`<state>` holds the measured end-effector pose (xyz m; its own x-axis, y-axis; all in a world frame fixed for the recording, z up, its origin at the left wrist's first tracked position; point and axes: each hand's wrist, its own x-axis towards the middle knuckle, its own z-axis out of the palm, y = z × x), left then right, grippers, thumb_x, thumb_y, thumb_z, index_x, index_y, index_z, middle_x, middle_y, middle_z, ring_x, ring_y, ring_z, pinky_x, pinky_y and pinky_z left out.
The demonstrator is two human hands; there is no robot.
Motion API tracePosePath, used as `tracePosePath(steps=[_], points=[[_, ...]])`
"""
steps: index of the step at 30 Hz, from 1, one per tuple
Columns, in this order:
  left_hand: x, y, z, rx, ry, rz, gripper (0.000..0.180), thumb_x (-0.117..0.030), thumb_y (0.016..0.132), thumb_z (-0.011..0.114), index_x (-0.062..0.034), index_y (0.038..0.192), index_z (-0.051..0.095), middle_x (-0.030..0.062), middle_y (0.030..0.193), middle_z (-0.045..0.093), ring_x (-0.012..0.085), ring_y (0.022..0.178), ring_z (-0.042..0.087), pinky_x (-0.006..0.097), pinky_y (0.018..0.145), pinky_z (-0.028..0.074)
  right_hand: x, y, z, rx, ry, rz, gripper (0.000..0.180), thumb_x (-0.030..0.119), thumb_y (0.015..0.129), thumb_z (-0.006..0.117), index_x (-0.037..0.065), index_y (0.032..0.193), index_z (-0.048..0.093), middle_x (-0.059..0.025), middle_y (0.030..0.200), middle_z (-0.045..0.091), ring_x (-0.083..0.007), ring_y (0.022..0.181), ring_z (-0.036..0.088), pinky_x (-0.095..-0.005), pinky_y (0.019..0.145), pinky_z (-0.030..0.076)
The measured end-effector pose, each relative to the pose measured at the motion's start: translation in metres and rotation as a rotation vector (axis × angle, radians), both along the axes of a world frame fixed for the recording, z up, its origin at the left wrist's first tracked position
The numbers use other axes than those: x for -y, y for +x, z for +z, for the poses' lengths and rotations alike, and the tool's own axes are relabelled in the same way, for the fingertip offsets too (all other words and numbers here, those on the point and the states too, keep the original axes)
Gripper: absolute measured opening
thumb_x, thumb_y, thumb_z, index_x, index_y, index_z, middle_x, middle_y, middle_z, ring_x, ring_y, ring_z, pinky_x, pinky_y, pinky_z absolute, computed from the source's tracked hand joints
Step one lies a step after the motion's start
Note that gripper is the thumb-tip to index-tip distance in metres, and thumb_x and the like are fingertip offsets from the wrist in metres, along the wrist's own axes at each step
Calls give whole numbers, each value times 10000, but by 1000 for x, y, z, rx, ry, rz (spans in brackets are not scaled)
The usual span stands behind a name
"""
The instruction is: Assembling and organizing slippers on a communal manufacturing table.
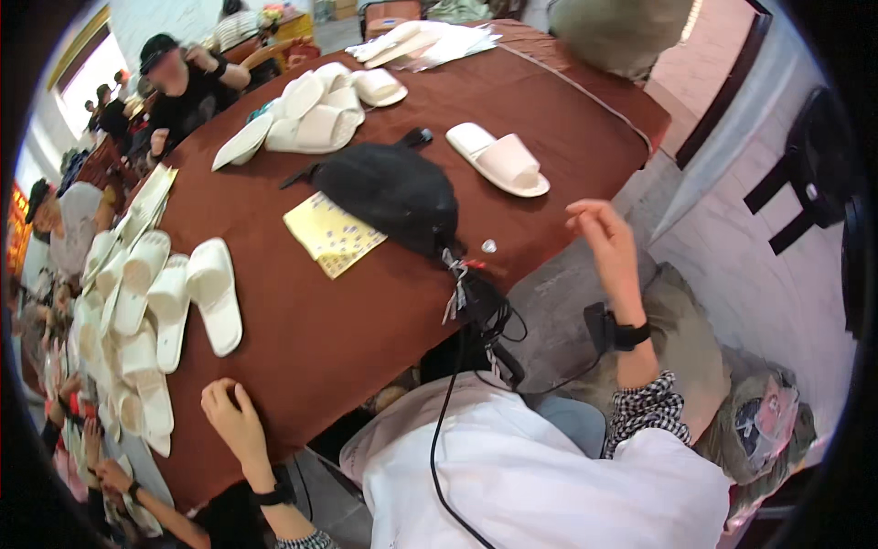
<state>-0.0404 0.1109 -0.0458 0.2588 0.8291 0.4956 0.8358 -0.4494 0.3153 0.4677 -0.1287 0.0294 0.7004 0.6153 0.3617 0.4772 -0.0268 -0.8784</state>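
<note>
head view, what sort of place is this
Probably a small workshop: heaped white slippers and a yellow sheet lie on a big brown table, with a person in a black cap by its far edge.

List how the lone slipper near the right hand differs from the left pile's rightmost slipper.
The lone slipper lies apart; the pile slipper lies beside others. The lone slipper's toe points right and toward the person; the pile slipper's points away. The lone slipper's strap looks slightly pinkish; the pile slipper's looks cream. Both are pale, backless and sole-down on the brown cloth.
</note>
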Motion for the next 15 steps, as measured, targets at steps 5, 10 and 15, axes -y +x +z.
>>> tracePosePath(steps=[5, 10, 15], points=[[-5, -1, 2, -47, -34, 76, 95, -31, 914, 617, 18, 925, 537, 158, 967, 531, 351, 959, 520, 466, 877, 415, 9, 27, -92, -371, -86, 4, 207, 196, 1053, 568, 19, 1130, 643, -36, 1059, 670, -132, 944, 653, -283, 845, 518], [-5, 2, 2, -41, -12, 108, 112, -29, 906, 620, 20, 914, 520, 148, 948, 507, 345, 927, 499, 466, 857, 406, 1, 13, -130, -645, -142, -3, 271, 257, 1067, 561, 21, 1198, 589, -60, 1099, 664, -151, 996, 647, -306, 882, 519], [1, 8, 6, -30, -11, 106, 130, -27, 898, 612, 13, 900, 489, 156, 942, 494, 352, 927, 494, 463, 868, 400, -21, -1, -143, -716, -163, 0, 289, 252, 1074, 512, 11, 1224, 564, -105, 1203, 641, -200, 1083, 648, -350, 934, 522]])
